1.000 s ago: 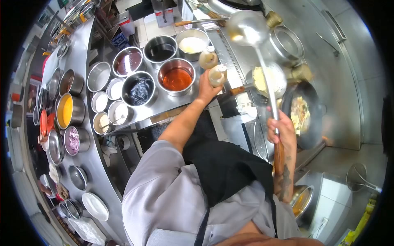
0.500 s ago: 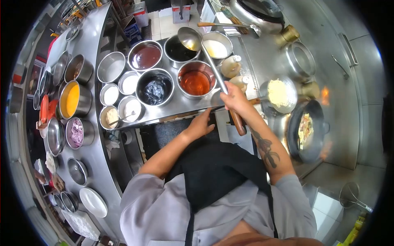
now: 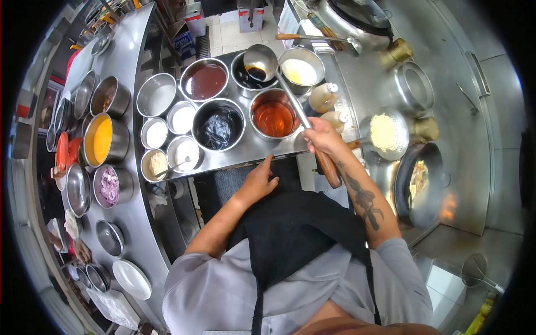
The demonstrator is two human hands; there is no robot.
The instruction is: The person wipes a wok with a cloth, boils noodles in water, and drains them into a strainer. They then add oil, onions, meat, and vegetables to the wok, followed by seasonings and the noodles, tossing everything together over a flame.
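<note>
My right hand [image 3: 322,135] is wrapped round the long handle of a metal ladle [image 3: 261,60]. The ladle's bowl, with dark liquid in it, is over the pot of dark sauce [image 3: 245,84], at the back of the steel counter. My left hand [image 3: 258,180] is empty at the counter's front edge, its index finger stretched forward and thumb apart. Just beyond it stands the pot of red-orange liquid [image 3: 273,115], and left of that a pot with a glossy black substance [image 3: 218,127].
At right, a wok [image 3: 417,184] with food sits by a flame, near a perforated strainer [image 3: 395,131] holding noodles. Squeeze bottles [image 3: 322,98] stand near my right hand. A left-hand counter [image 3: 131,223] carries bowls of yellow liquid [image 3: 99,139] and sliced onion [image 3: 109,186].
The ladle's bowl now shows dark liquid instead of a yellowish patch. My left hand has shifted left, away from the ladle handle. The view has shifted slightly.
</note>
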